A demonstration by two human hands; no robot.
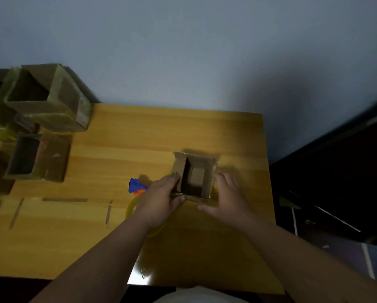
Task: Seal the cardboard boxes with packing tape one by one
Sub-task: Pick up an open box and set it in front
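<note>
I see the open box (pixel 194 176) standing near the right of the wooden surface (pixel 117 136). My left hand (pixel 159 202) grips its left flap, fingers curled round the edge; my right hand (pixel 224 195) rests against the right wall, fingers loosely spread. The tape dispenser (pixel 136 186) lies just left, half hidden by my left wrist. More open boxes (pixel 47 99) crowd the far-left corner.

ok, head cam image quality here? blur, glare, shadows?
Head view: dim overall, soft throughout. The stacked boxes at far left are smeared, and wide-angle bending shows at the edges. Glare patch on the table near its front edge. A large shadow falls on the wall at right. Both hands, left hand and right hand, and the open box are readable.
</note>
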